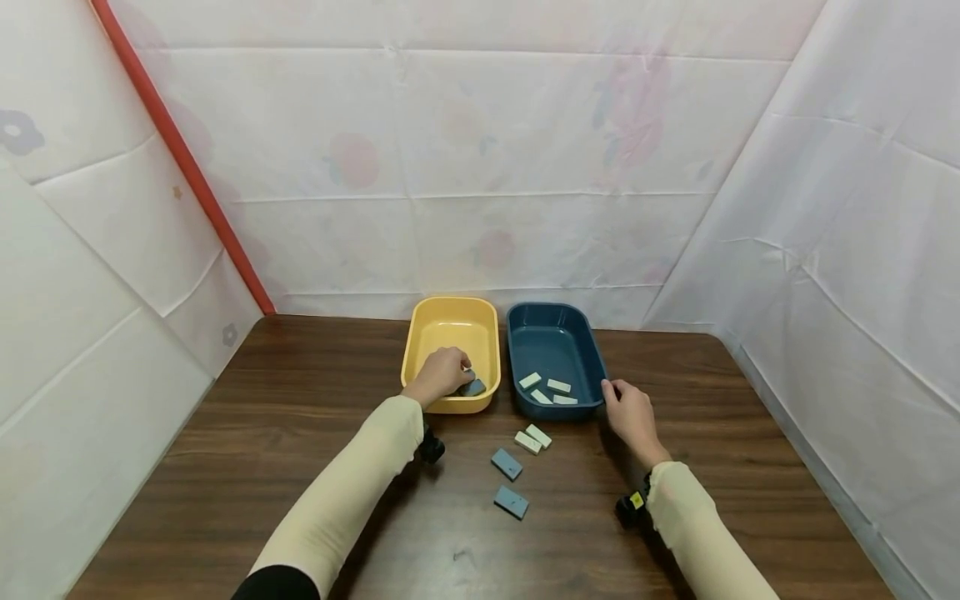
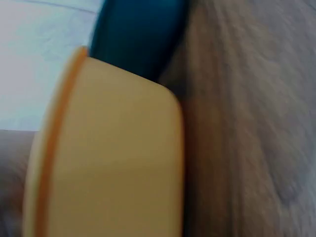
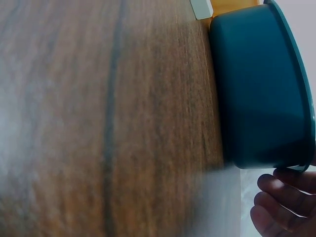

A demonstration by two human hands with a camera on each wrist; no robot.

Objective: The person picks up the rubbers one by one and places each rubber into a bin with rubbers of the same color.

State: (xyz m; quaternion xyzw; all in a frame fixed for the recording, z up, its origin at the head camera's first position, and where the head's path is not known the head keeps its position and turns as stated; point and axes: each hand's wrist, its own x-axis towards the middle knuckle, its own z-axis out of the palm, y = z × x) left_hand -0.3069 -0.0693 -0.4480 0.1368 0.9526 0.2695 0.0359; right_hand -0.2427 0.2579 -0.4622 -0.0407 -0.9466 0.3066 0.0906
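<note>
My left hand (image 1: 442,372) reaches over the near rim of the yellow tray (image 1: 453,310) and pinches a blue-grey rectangular tile (image 1: 468,375) low inside it. Right beside the fingertips lies another blue-grey tile, on the tray's floor. The right hand (image 1: 632,414) grips the near right corner of the dark blue tray (image 1: 551,333), thumb at the rim and fingers (image 3: 286,195) below it on the outside. Several cream tiles (image 1: 558,386) lie in the near end of that tray. In the left wrist view the yellow tray's wall (image 2: 118,148) hides the left hand's fingers.
In front of the trays, two cream tiles (image 1: 527,442) lie side by side on the wooden table (image 1: 300,467). Two blue-grey tiles (image 1: 512,502) lie nearer to me. White patterned cloth (image 1: 465,167) hangs behind the table and along both sides.
</note>
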